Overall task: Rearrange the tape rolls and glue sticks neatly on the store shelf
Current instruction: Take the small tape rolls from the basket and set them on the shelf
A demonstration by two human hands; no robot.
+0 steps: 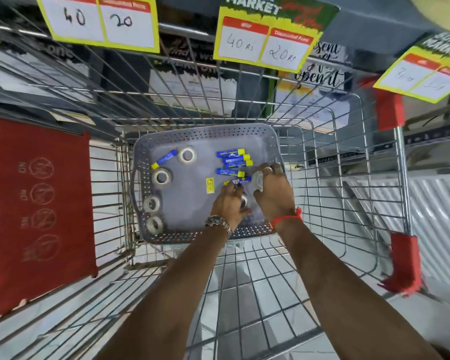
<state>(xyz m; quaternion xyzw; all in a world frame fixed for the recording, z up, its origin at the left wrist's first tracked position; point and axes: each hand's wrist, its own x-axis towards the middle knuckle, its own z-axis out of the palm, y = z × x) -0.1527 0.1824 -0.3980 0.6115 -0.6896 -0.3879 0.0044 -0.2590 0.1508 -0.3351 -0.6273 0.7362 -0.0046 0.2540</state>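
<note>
Both hands worked inside the grey perforated basket (268,141) on the wire shelf. The right hand (274,193) gripped a clear tape roll (258,181) by its rim; the left hand (227,203) curled round another roll (244,200) while its fingertips met a glue stick (238,181). Four more rolls lay along the basket's left side, making six; six blue-and-yellow sticks showed, four grouped at far right. All looked light and rigid; the smooth rolls seemed best pinched across the rim, the sticks round the barrel
</note>
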